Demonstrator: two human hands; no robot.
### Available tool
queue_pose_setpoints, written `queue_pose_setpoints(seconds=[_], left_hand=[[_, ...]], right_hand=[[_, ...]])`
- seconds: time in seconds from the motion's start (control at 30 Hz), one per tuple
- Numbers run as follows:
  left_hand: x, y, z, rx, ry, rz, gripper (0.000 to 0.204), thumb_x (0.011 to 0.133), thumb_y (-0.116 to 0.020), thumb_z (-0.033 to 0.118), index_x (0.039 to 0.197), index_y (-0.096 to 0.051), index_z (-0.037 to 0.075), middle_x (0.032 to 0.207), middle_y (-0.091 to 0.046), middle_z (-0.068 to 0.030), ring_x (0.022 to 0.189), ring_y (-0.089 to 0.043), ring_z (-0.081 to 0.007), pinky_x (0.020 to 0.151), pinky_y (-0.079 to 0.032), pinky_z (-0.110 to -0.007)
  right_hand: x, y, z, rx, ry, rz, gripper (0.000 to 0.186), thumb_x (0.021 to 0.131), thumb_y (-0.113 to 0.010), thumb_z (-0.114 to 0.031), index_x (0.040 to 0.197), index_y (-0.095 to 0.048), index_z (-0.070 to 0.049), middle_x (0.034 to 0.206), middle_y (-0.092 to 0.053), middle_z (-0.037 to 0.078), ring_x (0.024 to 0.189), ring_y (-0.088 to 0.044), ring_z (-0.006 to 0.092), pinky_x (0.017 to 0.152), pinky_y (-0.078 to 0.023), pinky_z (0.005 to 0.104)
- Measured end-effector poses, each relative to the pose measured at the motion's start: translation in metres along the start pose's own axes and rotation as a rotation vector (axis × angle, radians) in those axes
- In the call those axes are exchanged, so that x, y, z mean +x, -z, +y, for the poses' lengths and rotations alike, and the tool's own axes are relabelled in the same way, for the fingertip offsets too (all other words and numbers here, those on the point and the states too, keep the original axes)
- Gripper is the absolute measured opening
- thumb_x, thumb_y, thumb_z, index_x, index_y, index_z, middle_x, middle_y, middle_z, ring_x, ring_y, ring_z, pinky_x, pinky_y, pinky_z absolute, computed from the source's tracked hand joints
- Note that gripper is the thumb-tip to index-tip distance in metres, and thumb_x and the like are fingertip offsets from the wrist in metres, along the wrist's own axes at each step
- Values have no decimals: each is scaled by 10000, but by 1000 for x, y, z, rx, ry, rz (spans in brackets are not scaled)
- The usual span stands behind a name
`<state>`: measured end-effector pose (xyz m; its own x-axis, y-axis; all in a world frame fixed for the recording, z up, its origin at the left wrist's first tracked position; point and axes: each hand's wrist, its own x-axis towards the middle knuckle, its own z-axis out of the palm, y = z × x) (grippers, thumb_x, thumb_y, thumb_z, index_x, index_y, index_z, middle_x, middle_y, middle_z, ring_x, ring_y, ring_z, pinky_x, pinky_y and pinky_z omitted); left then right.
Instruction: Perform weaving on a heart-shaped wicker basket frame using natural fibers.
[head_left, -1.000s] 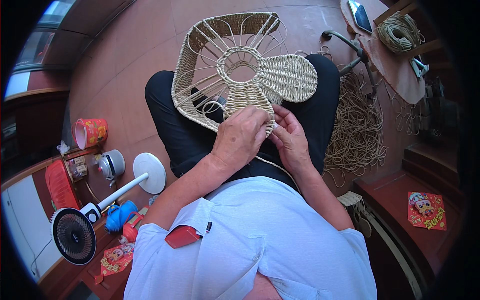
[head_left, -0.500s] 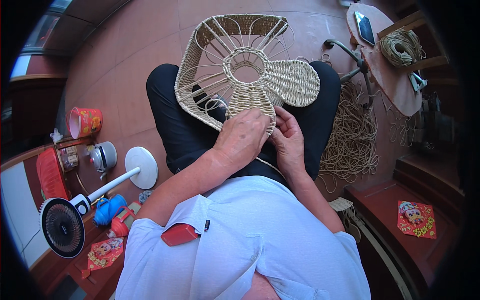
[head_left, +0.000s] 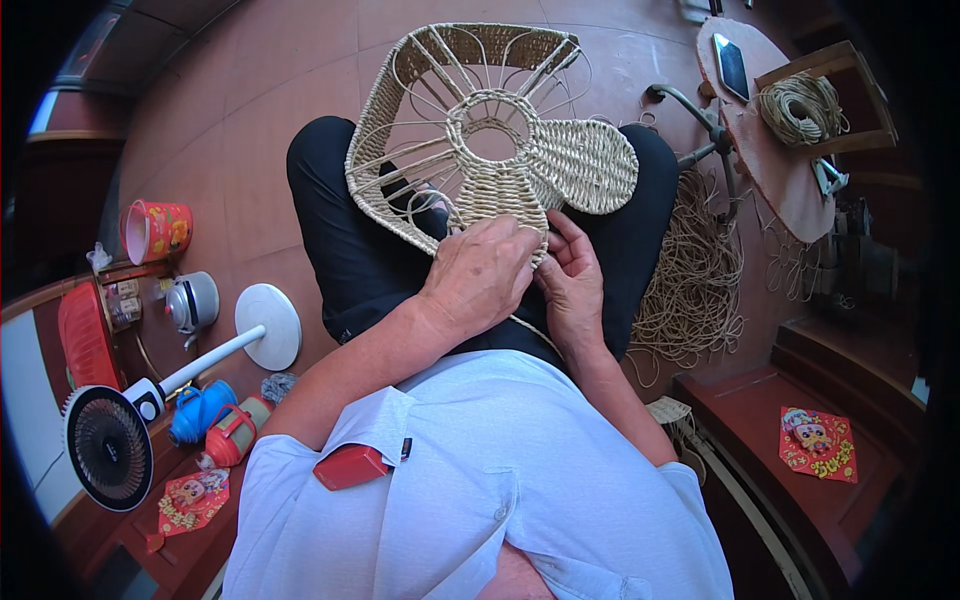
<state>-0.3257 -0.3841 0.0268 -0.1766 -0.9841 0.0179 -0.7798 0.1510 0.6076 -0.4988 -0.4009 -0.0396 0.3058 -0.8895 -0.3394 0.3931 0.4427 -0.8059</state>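
A flower-shaped woven straw piece (head_left: 590, 165) rests across my thighs. A woven ring (head_left: 455, 125) forms its middle, bare wire spokes fan out from it, and a woven band (head_left: 370, 160) curves round the far and left sides. Two petals are filled with weave, one to the right and one nearest me. My left hand (head_left: 485, 265) is closed over the near end of the near petal (head_left: 500, 190). At that petal's right edge, my right hand (head_left: 573, 285) grips with thumb and bent fingers. A straw cord (head_left: 537, 332) trails below my hands; its upper end is hidden.
Loose cord (head_left: 695, 285) is heaped on the floor at the right. Beyond it a board (head_left: 765, 150) carries a phone (head_left: 731, 66) and a cord coil (head_left: 800, 107). At the left stand a white fan (head_left: 268, 328), a kettle (head_left: 192, 302), flasks (head_left: 200, 412) and a red bucket (head_left: 158, 230).
The view has shifted slightly, so the surroundings sit a little differently. Both hands keep nearly the same place and grip on the near petal; the woven piece has barely moved.
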Motion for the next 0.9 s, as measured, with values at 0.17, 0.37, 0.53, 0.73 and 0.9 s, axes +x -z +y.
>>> queue_pose_setpoints(seconds=[0.17, 0.37, 0.53, 0.73, 0.9], left_hand=[[2, 3, -1, -6, -22, 30, 162, 1001, -698, 123, 1126, -748, 34, 1030, -725, -144, 957, -750, -344, 849, -602, -456], [-17, 27, -10, -491, 281, 203, 157, 1044, -692, 55, 1153, -784, -10, 941, -741, -85, 797, -697, -135, 705, -538, -300], [-25, 29, -12, -444, 207, 255, 159, 1044, -692, 38, 1167, -781, -8, 964, -753, -80, 806, -704, -130, 719, -547, -301], [-19, 10, -9, -187, -35, 317, 98, 965, -766, 55, 1057, -752, 23, 930, -705, -107, 871, -718, -294, 781, -581, -402], [-9, 3, -3, -57, -80, 311, 120, 952, -791, 108, 1043, -730, 61, 973, -675, -90, 945, -696, -292, 831, -568, -430]], right_hand=[[1, -7, -2, -19, -36, 101, 488, 1046, -651, 64, 1516, -530, 15, 1287, -720, 105, 1170, -704, 138, 953, -612, 280], [13, 1, -24, 315, -345, 193, 209, 1035, -624, -50, 1232, -566, -91, 1047, -708, 50, 974, -675, 174, 944, -547, 348], [18, 14, -50, 382, -450, 169, 69, 1075, -623, -157, 1126, -603, -114, 964, -674, 28, 964, -652, 212, 990, -512, 404], [15, 34, -82, 618, -252, 19, 204, 1136, -632, -188, 952, -590, -111, 795, -511, -15, 915, -636, 194, 1045, -512, 458], [26, 91, -114, 565, -114, 201, 125, 1145, -597, -128, 1028, -584, -87, 780, -492, -12, 818, -594, 151, 988, -550, 455]])
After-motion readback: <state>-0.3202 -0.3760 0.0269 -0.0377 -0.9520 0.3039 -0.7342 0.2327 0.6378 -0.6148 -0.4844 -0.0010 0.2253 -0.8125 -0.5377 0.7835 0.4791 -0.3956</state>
